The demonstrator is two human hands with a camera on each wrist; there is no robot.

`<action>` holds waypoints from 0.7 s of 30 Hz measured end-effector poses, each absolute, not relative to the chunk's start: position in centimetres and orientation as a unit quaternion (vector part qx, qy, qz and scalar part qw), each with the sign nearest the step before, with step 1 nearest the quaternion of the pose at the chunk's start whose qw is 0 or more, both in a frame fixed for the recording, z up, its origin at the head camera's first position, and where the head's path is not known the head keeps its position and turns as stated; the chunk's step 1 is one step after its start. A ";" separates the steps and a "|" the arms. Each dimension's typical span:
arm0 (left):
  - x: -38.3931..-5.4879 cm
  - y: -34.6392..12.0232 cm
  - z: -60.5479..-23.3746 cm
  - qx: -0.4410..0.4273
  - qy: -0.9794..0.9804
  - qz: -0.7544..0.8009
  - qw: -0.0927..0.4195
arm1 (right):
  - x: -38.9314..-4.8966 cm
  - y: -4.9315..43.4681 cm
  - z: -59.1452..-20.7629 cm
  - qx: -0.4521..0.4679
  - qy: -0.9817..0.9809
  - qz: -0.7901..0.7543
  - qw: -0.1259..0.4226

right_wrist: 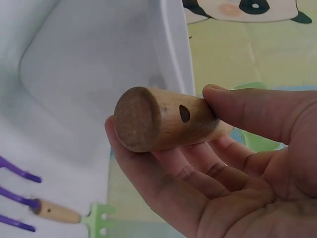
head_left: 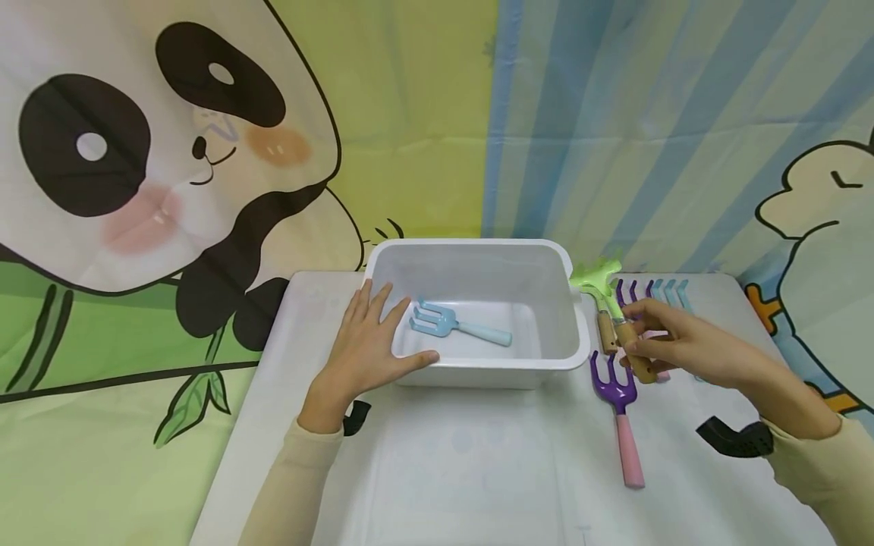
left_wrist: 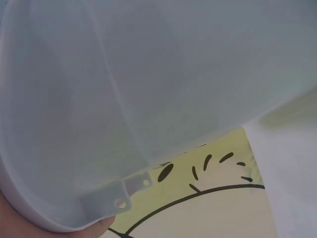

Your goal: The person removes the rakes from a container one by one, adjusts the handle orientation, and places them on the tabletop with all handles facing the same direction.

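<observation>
My right hand holds a small garden rake with a green head by its wooden handle, fingers and thumb curled round it. The handle end faces the right wrist camera; most of the green head is hidden behind the hand there. My left hand rests with spread, straight fingers on the left front corner of a white plastic tub. Inside the tub lies a light blue hand fork.
Right of the tub, a purple hand fork with a pink handle lies on the white table. Another green rake with a wooden handle lies behind it. More purple tines and light blue tines show farther back. A printed cloth hangs behind.
</observation>
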State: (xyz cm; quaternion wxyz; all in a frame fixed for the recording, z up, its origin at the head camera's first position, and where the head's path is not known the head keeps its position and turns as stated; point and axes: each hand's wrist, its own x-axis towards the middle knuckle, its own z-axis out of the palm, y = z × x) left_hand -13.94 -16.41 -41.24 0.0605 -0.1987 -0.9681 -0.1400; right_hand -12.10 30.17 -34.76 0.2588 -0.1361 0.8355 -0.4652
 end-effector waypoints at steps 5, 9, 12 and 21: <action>-13.9 -16.4 -41.4 -0.197 -0.969 -0.138 0.062 | -10.1 32.2 -37.2 -0.102 0.832 -0.481 0.255; -13.9 -16.3 -41.5 -0.199 -0.968 -0.140 0.062 | -8.6 33.6 -39.6 -0.088 0.829 -0.488 0.259; -13.9 -16.3 -41.4 -0.201 -0.967 -0.142 0.065 | -7.5 34.3 -41.4 -0.067 0.822 -0.500 0.265; -13.8 -16.3 -41.2 -0.201 -0.967 -0.142 0.067 | -5.1 36.3 -46.3 0.043 0.805 -0.519 0.285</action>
